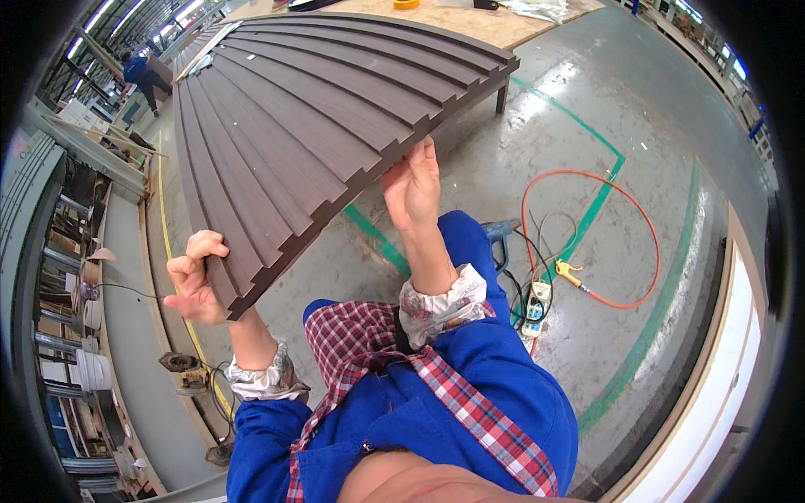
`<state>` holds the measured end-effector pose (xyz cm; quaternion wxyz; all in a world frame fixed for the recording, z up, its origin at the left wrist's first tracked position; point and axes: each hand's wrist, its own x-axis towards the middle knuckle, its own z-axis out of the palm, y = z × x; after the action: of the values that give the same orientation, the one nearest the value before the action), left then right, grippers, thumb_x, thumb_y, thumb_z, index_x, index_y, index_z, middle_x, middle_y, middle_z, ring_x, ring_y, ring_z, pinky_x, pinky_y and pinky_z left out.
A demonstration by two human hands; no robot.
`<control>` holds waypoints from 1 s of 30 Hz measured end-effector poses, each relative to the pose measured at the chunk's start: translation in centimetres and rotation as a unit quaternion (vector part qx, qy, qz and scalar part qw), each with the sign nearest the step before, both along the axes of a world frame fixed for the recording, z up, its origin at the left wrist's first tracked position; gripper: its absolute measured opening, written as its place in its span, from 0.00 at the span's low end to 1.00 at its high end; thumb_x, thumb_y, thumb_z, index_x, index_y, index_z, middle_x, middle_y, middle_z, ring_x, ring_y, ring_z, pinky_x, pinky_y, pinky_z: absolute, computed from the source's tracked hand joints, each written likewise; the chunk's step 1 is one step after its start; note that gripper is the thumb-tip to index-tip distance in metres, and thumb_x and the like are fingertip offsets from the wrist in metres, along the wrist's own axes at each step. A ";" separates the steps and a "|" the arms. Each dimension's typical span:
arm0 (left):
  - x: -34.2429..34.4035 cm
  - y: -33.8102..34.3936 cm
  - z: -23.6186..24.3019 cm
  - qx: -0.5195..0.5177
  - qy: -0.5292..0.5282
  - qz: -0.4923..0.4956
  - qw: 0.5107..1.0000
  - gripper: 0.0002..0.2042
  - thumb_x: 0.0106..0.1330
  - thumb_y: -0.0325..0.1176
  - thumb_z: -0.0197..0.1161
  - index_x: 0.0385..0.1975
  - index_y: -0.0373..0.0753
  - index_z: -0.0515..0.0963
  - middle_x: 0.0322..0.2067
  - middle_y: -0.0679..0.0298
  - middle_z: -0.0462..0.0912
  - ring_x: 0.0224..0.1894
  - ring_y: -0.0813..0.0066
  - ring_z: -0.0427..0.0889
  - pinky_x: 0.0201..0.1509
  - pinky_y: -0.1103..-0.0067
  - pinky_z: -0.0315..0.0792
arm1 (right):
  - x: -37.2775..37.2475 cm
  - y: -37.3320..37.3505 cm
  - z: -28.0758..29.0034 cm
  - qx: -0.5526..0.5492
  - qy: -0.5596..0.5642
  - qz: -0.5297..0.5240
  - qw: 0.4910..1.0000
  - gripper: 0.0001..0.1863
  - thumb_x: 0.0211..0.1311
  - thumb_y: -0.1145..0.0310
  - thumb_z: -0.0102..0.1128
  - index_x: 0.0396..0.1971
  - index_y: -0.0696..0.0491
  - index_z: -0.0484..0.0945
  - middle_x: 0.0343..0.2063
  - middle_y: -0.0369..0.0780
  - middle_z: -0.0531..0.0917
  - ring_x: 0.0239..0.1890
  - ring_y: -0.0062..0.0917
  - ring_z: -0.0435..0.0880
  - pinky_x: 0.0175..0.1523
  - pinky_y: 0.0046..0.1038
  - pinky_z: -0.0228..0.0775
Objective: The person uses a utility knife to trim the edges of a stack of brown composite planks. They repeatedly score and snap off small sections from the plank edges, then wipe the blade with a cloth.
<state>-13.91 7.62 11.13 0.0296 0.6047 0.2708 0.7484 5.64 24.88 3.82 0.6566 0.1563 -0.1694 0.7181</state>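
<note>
A large dark brown ribbed panel (293,134) stretches away from me, its stepped near edge facing my body. My left hand (199,281) grips its near left corner, the fingers curled over the top and the thumb at the side. Farther right along the same edge, my right hand (412,191) holds the panel from below, fingertips pressed against the edge. Part of the right fingers is hidden by the panel. A pale strip (207,52) lies across the panel's far left part.
Beyond the panel is a wood-topped table (503,29) with a yellow tape roll (407,3). On the floor to my right lie an orange hose (656,243), a yellow air blow gun (568,272) and a power strip (537,308). Shelving (71,352) stands left; another person (144,77) is far off.
</note>
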 end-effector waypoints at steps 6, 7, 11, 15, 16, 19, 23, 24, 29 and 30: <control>0.3 0.1 0.2 -0.002 0.002 0.017 1.000 0.28 0.69 0.60 0.27 0.31 0.38 0.60 0.26 0.45 0.77 0.35 0.58 0.69 0.49 0.62 0.58 | 0.1 -0.1 1.0 -0.026 -0.004 -0.017 1.000 0.08 0.67 0.69 0.52 0.44 0.48 0.72 0.45 0.33 0.79 0.48 0.23 0.76 0.56 0.28 0.67; 0.2 0.1 0.2 -0.002 0.008 0.015 1.000 0.28 0.69 0.60 0.27 0.31 0.38 0.61 0.26 0.45 0.78 0.35 0.58 0.69 0.49 0.62 0.58 | 0.1 -0.3 1.1 -0.018 -0.009 -0.022 1.000 0.08 0.67 0.69 0.52 0.44 0.48 0.72 0.45 0.33 0.79 0.49 0.22 0.76 0.56 0.28 0.67; 0.1 0.1 0.2 0.003 0.007 -0.004 1.000 0.29 0.69 0.61 0.27 0.32 0.38 0.62 0.26 0.45 0.78 0.35 0.57 0.69 0.50 0.61 0.58 | -0.5 -1.1 1.0 -0.041 -0.011 -0.045 0.998 0.07 0.66 0.71 0.53 0.43 0.50 0.73 0.42 0.33 0.79 0.44 0.19 0.76 0.51 0.24 0.67; 0.2 0.1 0.0 0.005 -0.003 -0.001 1.000 0.29 0.69 0.61 0.27 0.33 0.38 0.63 0.27 0.44 0.78 0.35 0.57 0.69 0.50 0.61 0.58 | -0.9 -1.5 1.3 -0.077 -0.004 -0.050 0.996 0.06 0.65 0.73 0.54 0.42 0.51 0.73 0.39 0.32 0.79 0.39 0.17 0.76 0.46 0.21 0.67; 0.3 0.1 -0.1 0.007 -0.007 -0.001 1.000 0.29 0.69 0.61 0.27 0.33 0.38 0.63 0.27 0.44 0.78 0.35 0.57 0.69 0.50 0.61 0.58 | -0.9 -1.5 1.4 -0.076 -0.003 -0.047 0.996 0.06 0.65 0.73 0.54 0.41 0.51 0.73 0.39 0.33 0.79 0.39 0.17 0.76 0.46 0.21 0.67; 0.4 0.0 0.1 0.002 -0.007 0.015 1.000 0.29 0.69 0.61 0.27 0.33 0.38 0.63 0.27 0.44 0.78 0.35 0.57 0.69 0.51 0.61 0.58 | -1.0 -1.6 1.4 -0.072 0.000 -0.035 0.997 0.06 0.65 0.73 0.55 0.41 0.50 0.73 0.39 0.33 0.79 0.40 0.17 0.76 0.46 0.21 0.67; 0.4 0.1 0.0 0.005 -0.009 0.016 1.000 0.29 0.68 0.61 0.26 0.32 0.38 0.63 0.26 0.44 0.78 0.35 0.57 0.69 0.51 0.61 0.58 | -1.2 -1.5 0.6 -0.021 0.005 -0.030 0.999 0.11 0.66 0.73 0.53 0.47 0.50 0.72 0.46 0.34 0.78 0.49 0.21 0.75 0.56 0.26 0.65; 0.4 0.1 0.0 0.005 -0.009 0.018 1.000 0.30 0.68 0.61 0.26 0.32 0.38 0.63 0.26 0.44 0.78 0.35 0.57 0.69 0.50 0.61 0.58 | -1.3 -1.5 0.3 0.002 0.007 -0.030 1.000 0.13 0.66 0.72 0.52 0.50 0.50 0.72 0.49 0.34 0.78 0.53 0.23 0.74 0.61 0.29 0.64; 0.5 0.2 0.0 0.012 -0.014 0.007 1.000 0.30 0.68 0.62 0.25 0.32 0.38 0.62 0.26 0.44 0.78 0.34 0.57 0.69 0.50 0.61 0.58 | -2.3 -2.5 -0.5 -0.008 0.000 -0.040 0.999 0.15 0.66 0.73 0.53 0.51 0.50 0.71 0.49 0.34 0.78 0.52 0.23 0.74 0.61 0.29 0.64; 0.5 0.2 0.0 0.012 -0.012 0.006 1.000 0.30 0.68 0.62 0.25 0.32 0.38 0.62 0.26 0.44 0.78 0.34 0.57 0.69 0.50 0.61 0.58 | -2.6 -2.7 -0.5 -0.009 -0.002 -0.044 0.999 0.15 0.65 0.73 0.53 0.52 0.50 0.71 0.49 0.34 0.78 0.52 0.23 0.74 0.61 0.29 0.64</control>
<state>-13.43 7.80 11.12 0.0213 0.5944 0.2646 0.7591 3.08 22.13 3.34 0.6890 0.1413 -0.1704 0.6901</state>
